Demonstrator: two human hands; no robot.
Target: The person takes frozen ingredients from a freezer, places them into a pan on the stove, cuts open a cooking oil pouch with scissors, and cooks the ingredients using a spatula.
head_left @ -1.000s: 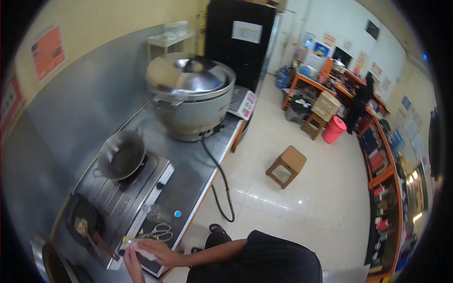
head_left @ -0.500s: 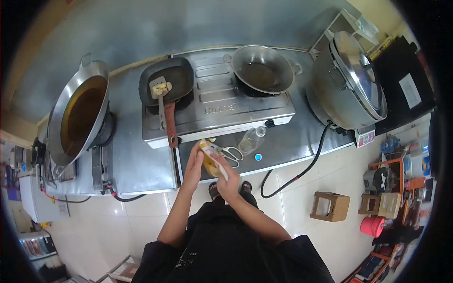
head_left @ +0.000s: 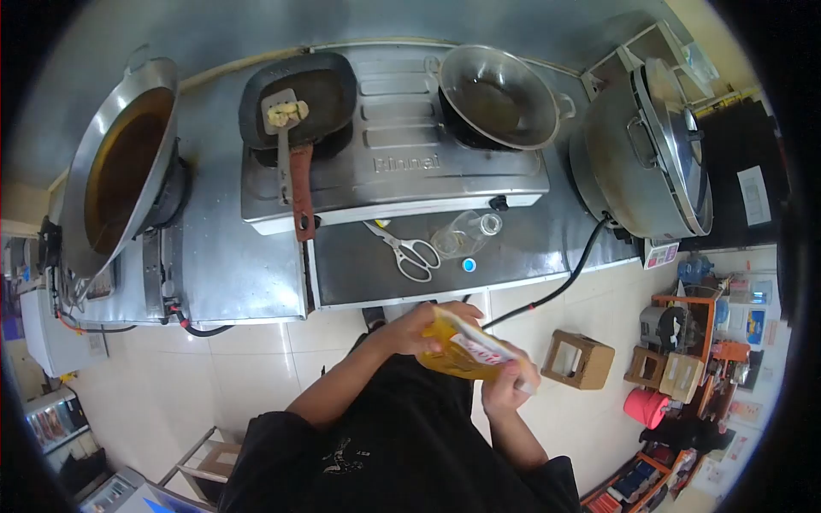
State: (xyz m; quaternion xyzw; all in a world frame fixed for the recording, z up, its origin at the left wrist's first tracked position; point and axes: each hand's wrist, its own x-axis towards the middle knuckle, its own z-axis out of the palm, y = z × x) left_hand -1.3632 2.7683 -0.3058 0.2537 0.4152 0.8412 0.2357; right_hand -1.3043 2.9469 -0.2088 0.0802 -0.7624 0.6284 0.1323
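Observation:
A yellow pouch with a white and red label (head_left: 466,349) is held between both hands, in front of the counter edge. My left hand (head_left: 415,329) grips its left end, fingers closed round it. At its right end my right hand (head_left: 510,389) pinches a corner. Scissors (head_left: 410,255) lie on the counter beside a clear bottle (head_left: 466,236) on its side, with a blue cap (head_left: 469,265) near it. On the stove (head_left: 402,184), a square pan (head_left: 321,98) holds a spatula (head_left: 284,158) with pale pieces on it.
A wok (head_left: 499,98) rests on the stove's right burner. At the far left stands a large wok of brown liquid (head_left: 128,171). A big lidded pot (head_left: 620,158) is at the right, its black hose (head_left: 564,286) hanging over the edge. A brown stool (head_left: 580,359) stands on the floor.
The view has swung from the room on the right to face the counter. Both hands have moved right and back from the counter with the pouch, which now shows its label.

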